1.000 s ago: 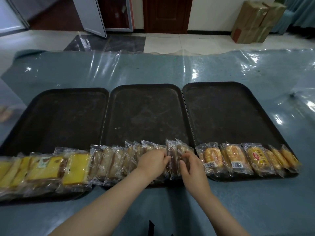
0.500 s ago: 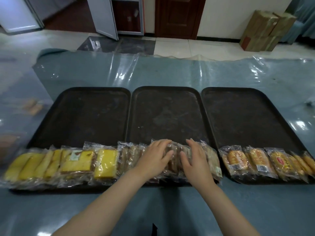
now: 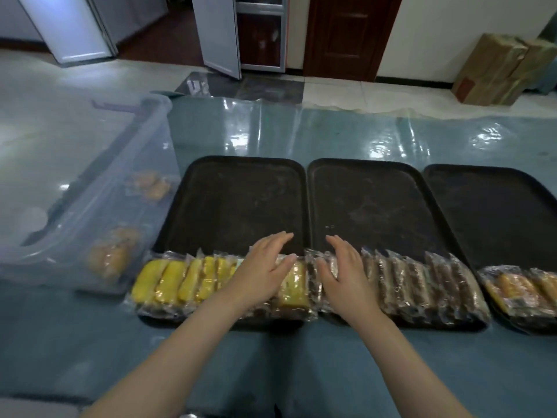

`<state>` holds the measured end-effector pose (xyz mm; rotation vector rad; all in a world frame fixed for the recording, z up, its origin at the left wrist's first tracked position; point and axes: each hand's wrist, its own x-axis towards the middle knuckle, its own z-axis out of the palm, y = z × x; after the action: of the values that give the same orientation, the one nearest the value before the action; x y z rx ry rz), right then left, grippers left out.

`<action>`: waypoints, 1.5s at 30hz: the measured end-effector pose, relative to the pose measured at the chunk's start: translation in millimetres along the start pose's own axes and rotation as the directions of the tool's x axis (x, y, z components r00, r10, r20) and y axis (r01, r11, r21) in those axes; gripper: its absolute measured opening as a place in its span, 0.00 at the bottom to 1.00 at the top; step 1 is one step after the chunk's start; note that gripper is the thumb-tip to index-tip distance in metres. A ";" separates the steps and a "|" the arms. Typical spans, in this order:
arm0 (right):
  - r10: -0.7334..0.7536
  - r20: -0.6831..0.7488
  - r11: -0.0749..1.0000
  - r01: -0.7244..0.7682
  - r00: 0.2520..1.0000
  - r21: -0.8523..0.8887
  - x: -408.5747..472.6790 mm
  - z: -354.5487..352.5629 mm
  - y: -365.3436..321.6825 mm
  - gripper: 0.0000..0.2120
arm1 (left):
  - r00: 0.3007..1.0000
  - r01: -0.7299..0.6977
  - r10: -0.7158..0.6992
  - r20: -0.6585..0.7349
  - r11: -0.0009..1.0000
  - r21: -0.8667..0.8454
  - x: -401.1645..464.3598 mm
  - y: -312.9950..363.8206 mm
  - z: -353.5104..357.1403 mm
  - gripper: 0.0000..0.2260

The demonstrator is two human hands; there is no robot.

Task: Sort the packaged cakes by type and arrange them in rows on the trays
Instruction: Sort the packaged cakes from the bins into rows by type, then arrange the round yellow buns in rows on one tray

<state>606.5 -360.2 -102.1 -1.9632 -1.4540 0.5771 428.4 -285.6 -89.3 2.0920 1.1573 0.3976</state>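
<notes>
Head view, left hand (image 3: 261,268) and right hand (image 3: 343,271) open, fingers straight, apart over wrapped cakes (image 3: 193,279) along the left tray (image 3: 241,200) near edge.

Both hands are off the brown cakes (image 3: 422,285) now: the left hand (image 3: 262,267), curled on the packets a second ago, hovers with fingers straight over the right end of the yellow cakes (image 3: 180,280), and the right hand (image 3: 343,267) is likewise flat and spread above the seam between the left tray (image 3: 241,200) and the middle tray (image 3: 370,203). The brown row, gapped before, now lies packed together. The view swings left, bringing a clear plastic bin (image 3: 90,188) with loose packets into sight.
</notes>
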 end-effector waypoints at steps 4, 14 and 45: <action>-0.010 0.004 1.000 0.010 1.000 0.024 -3.5 26.5 -42.1 0.24 | 1.000 0.009 -0.009 -0.030 1.000 0.005 -21.9 -26.7 -45.3 0.22; -0.068 0.081 0.995 0.062 0.994 0.073 9.7 46.7 -105.3 0.23 | 0.987 0.016 -0.026 -0.159 0.998 -0.066 -35.1 -41.1 -118.1 0.21; -0.246 0.090 0.965 0.235 0.965 0.115 95.4 141.7 -324.0 0.19 | 0.947 -0.076 0.088 -0.310 0.996 0.049 -54.8 -177.7 -355.9 0.16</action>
<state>319.1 -172.7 26.2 -1.6668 -1.6633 0.6385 88.6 -115.1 40.2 2.1671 1.2654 0.7759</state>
